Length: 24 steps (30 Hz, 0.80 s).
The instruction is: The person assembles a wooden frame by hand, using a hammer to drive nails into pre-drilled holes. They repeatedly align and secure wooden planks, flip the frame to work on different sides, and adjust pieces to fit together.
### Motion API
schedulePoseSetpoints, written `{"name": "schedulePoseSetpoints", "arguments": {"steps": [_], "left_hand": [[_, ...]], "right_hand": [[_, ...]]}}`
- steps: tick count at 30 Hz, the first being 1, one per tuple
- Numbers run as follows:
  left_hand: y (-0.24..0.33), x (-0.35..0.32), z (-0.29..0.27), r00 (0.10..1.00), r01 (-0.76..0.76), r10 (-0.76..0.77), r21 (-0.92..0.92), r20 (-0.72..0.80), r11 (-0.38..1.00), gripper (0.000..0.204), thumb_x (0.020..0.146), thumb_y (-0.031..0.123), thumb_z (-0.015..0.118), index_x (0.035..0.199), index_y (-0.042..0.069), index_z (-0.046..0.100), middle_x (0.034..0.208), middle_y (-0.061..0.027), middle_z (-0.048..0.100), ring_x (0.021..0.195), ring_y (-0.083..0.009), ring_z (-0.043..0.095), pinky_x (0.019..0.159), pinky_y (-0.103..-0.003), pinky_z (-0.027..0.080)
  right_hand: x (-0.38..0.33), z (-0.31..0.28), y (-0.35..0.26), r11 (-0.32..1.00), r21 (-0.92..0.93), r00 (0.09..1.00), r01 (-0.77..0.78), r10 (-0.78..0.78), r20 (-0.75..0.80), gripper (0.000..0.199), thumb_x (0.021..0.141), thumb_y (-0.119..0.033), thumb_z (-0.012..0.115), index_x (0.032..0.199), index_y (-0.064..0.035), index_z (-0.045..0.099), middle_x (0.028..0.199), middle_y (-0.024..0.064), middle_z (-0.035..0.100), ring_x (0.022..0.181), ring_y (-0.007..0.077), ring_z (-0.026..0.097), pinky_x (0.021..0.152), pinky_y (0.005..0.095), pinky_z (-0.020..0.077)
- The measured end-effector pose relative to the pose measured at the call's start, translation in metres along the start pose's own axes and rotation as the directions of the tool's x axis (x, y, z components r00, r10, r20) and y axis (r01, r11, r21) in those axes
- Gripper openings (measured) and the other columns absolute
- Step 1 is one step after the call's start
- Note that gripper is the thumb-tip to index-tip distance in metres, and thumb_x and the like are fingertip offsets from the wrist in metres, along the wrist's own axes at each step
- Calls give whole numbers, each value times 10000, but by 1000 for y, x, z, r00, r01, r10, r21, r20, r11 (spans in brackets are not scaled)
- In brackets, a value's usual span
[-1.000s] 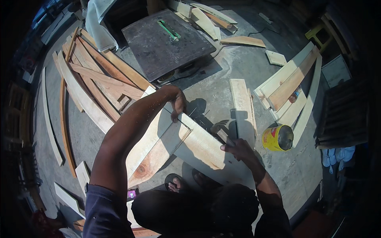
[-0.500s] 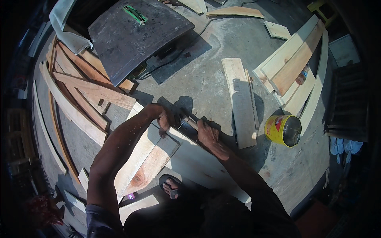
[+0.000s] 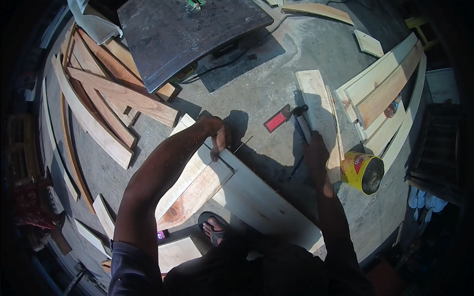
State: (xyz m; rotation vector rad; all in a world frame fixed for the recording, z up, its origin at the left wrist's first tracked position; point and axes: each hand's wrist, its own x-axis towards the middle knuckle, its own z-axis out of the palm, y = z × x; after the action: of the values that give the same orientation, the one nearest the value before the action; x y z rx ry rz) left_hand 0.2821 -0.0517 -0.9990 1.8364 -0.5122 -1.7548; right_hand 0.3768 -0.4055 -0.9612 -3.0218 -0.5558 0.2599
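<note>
My right hand [image 3: 316,150] is closed round the handle of a hammer [image 3: 303,126], raised to the right of the boards. My left hand [image 3: 217,135] curls over the far corner of a pale wooden board [image 3: 266,204], thumb on its upper side. Close by that hand a thin nail [image 3: 243,144] sticks out from the board's far edge at a slant. The board meets other pale planks [image 3: 185,190] at the corner under my left forearm. A red and dark block [image 3: 277,118] lies on the concrete beyond the hammer.
A dark table saw [image 3: 192,37] stands at the far left, its cable on the floor. Timber pieces [image 3: 98,108] are piled at left, more planks [image 3: 382,89] at right. A yellow tin [image 3: 363,172] sits right of my hand. My sandalled foot [image 3: 213,228] is beside the boards.
The hammer and my right hand have swung away from the nail, to the right. The red block and the nail have come into view. My left hand stays at the corner.
</note>
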Motion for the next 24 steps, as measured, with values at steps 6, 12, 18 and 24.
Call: {"name": "schedulePoseSetpoints", "arguments": {"steps": [6,12,18,24], "left_hand": [[38,-24,0,998,-46,35,197,57,979,793,776,379,893,1430,45,595,1363,-217,664,1249,-385,638,1033,-481,522],[102,-50,-4,997,55,-63,178,35,982,709,821,377,827,1420,68,606,1303,-203,698,1205,-364,665,1025,-463,522],[131,-82,12,996,84,-84,168,-4,982,679,831,351,822,1407,56,615,1303,-206,698,1213,-362,662,1011,-470,525],[133,-109,34,1000,25,-25,217,-3,976,663,863,319,805,1412,14,593,1338,-239,672,1253,-386,638,1045,-501,509]], "right_hand": [[-29,3,34,998,61,999,9,-11,33,408,919,-303,743,1223,-63,614,1093,197,645,1055,430,662,853,556,540],[-4,-20,83,981,181,947,67,-6,-321,388,905,-276,752,1225,-70,674,1155,180,642,1073,405,639,886,524,543],[53,-59,114,924,265,960,-275,281,17,801,772,-401,893,1396,-26,558,1413,262,566,1252,449,594,1024,555,499],[33,-103,95,873,440,967,-210,120,224,702,771,-379,900,1278,22,627,1188,292,702,1153,417,676,950,454,540]]}}
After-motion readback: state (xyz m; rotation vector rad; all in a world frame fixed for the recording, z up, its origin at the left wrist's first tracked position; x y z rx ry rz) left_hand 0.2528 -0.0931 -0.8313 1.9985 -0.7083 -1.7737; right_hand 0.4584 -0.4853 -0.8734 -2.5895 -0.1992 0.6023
